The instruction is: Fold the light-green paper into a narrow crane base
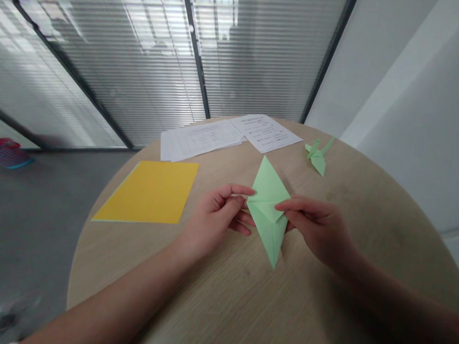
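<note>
A light green folded paper (268, 190), shaped like a tall diamond, is held up over the table in front of me. Its lower half shows a centre crease and a triangular flap near the middle. My right hand (318, 226) pinches its right corner between thumb and fingers. At the left corner, my left hand (221, 210) has its index fingertip on the paper's edge; the thumb lies beside it and the other fingers extend behind. Beyond my right hand, a finished-looking green paper crane (318, 156) rests on the table.
Yellow square sheets (151, 192) lie to the left on the round wooden table (219, 303), a green edge showing beneath. White printed papers (201, 139) overlap at the far edge. Behind stands a glass partition with blinds (143, 84). A pink and blue basket (8, 152) sits on the floor.
</note>
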Motion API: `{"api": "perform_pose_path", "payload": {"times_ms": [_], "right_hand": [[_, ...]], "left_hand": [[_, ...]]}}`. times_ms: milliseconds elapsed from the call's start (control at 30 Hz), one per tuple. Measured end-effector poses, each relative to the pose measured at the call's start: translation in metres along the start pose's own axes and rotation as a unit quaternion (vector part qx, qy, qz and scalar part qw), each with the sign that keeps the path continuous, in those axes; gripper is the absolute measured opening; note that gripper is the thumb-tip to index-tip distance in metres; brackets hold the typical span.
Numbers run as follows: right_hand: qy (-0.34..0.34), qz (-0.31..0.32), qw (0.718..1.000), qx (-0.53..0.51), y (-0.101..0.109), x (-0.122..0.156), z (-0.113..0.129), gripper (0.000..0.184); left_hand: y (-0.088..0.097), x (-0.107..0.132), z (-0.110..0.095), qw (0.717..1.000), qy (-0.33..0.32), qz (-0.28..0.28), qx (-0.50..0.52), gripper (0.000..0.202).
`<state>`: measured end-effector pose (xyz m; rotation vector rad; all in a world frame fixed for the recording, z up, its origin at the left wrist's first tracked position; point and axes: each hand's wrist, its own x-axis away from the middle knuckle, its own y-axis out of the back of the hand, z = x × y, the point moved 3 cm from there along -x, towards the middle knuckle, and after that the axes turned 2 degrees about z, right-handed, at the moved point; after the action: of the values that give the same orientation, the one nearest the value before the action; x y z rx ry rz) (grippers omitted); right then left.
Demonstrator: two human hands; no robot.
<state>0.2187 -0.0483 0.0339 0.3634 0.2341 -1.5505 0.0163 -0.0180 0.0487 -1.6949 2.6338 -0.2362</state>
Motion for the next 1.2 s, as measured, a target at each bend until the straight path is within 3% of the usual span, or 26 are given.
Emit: {"api": "perform_pose_path", "payload": {"times_ms": [200, 367, 733, 933, 1067, 1200], "right_hand": [[0.023, -0.008, 1.000, 0.003, 0.002, 0.001, 0.004, 0.029], [0.058, 0.005, 0.997, 0.046, 0.005, 0.003, 0.014, 0.029], [0.175, 0.017, 0.964, 0.199, 0.009, 0.008, 0.032, 0.027], [0.208, 0.045, 0.955, 0.208, 0.004, 0.010, 0.037, 0.028], [0.191, 0.072, 0.964, 0.168, 0.003, 0.008, 0.038, 0.028], [0.083, 0.080, 0.993, 0.036, 0.005, 0.011, 0.027, 0.024]], "left_hand": [[-0.004, 0.003, -0.008, 0.999, -0.035, 0.014, -0.007, 0.013], [-0.007, 0.004, -0.010, 1.000, -0.020, 0.004, -0.003, 0.011], [-0.009, 0.006, -0.009, 0.998, -0.006, 0.010, 0.063, 0.021], [-0.010, 0.008, -0.010, 0.999, -0.033, -0.017, 0.022, 0.026], [-0.008, 0.008, -0.008, 0.998, -0.049, -0.036, -0.012, 0.027], [-0.007, 0.008, -0.008, 0.996, -0.070, -0.053, -0.015, 0.025]]}}
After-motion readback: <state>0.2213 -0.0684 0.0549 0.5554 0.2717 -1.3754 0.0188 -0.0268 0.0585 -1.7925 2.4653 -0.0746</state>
